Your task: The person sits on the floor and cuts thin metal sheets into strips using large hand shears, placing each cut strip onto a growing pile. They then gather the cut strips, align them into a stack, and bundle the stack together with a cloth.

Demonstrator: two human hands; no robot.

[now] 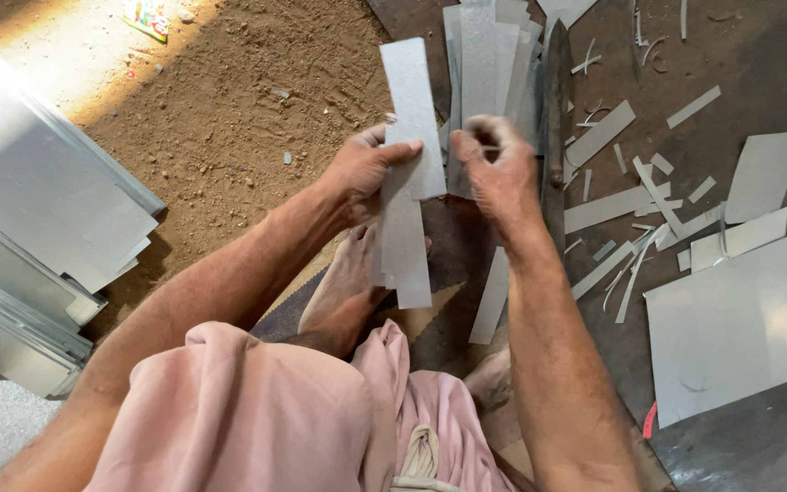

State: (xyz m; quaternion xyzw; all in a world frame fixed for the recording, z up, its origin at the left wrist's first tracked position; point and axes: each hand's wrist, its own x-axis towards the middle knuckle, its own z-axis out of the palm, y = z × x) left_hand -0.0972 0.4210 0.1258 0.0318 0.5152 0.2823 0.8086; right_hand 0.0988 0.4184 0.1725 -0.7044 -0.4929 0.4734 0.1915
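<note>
My left hand (pixel 362 173) grips a small bundle of long grey sheet-metal strips (pixel 409 173), held upright in front of me, thumb pressed across the top strip. My right hand (pixel 495 169) is right beside it, fingers curled at the edge of the strips; whether it grips one I cannot tell for sure. Behind both hands a stack of similar cut strips (pixel 489 64) lies on the ground. My bare foot (pixel 343 292) rests below the held strips.
A dark metal bar (pixel 555 137) runs down past my right hand. Offcuts and slivers (pixel 635 210) litter the dark floor at right, beside a large metal sheet (pixel 740 319). Stacked metal sheets (pixel 38 228) lie at left on sandy ground (pixel 229 109).
</note>
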